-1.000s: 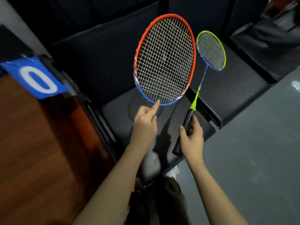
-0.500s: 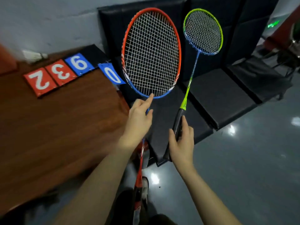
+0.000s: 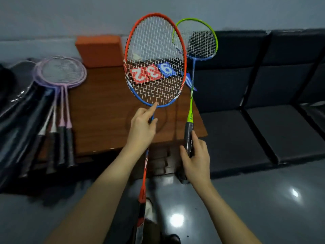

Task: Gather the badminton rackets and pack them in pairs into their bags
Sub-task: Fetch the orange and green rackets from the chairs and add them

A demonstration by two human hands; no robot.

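My left hand grips the shaft of an orange and blue racket just under its head, forefinger stretched along the frame. Its handle hangs down past my forearm. My right hand holds the black handle of a lime green and blue racket, upright, its head partly behind the orange one. Both are held above the brown table. Several pink rackets lie on the table's left side, heads overlapping. Dark racket bags lie at the far left.
An orange box stands at the table's back. Red and blue number cards lie behind the strings. A row of black padded seats runs along the right. Shiny grey floor is below.
The view has swung left and up, bringing the pink rackets, bags and orange box into sight. Both held rackets now hang over the table instead of the seats; grips unchanged.
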